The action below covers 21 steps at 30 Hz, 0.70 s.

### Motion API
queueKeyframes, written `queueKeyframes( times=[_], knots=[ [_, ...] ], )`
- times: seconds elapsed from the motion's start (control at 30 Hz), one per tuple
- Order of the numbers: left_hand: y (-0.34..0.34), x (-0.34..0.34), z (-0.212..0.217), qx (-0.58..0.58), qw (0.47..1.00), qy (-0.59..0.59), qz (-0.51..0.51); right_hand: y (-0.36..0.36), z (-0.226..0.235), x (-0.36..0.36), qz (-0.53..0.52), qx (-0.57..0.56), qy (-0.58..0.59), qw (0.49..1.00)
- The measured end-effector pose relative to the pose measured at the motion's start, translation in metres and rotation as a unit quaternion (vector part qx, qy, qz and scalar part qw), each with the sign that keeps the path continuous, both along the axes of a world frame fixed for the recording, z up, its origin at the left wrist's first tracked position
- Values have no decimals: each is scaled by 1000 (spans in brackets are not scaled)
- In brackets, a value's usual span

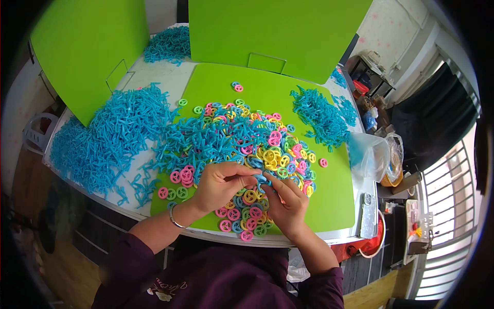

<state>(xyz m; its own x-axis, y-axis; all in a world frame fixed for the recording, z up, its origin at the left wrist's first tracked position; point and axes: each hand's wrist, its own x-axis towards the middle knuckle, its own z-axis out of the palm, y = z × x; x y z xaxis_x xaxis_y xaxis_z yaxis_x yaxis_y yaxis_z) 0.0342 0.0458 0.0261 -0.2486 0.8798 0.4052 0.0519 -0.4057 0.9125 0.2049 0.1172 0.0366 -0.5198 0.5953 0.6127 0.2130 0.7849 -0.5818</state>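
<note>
My left hand (220, 186) and my right hand (288, 202) meet over a heap of small plastic wheels. Between their fingertips is a light blue wheel (261, 178), pinched from both sides. A bit of darker teal plastic shows against it at the right fingers; its shape is mostly covered. Pink, yellow, green and blue spoked wheels (250, 212) lie below and around the hands on a green mat (329, 201). Teal forked clips (206, 140) are piled over the wheels just beyond my left hand.
A large mound of teal clips (118, 129) covers the table's left side, with smaller piles (321, 118) at right and back (170, 44). Green upright boards (278, 36) stand behind and at left. A phone (367, 213) lies near the right edge, beside a clear plastic bag (368, 154).
</note>
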Motion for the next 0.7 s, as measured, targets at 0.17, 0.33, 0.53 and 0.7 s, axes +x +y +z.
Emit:
queueKeyframes(
  times=[0.17, 0.33, 0.53, 0.7],
  knots=[
    [4, -6, 12, -134, 986, -86, -47, 18, -9, 14, 146, -301, 9, 942],
    [4, -19, 0, -226, 909, -304, -176, 36, 4, 22, 193, -69, 41, 978],
    [4, -13, -3, -302, 869, -318, -229, 29, 21, 15, 240, 294, -16, 925],
    [2, 1, 11, -226, 965, 135, -4, 34, 1, 19, 284, -55, 87, 953]
  ],
)
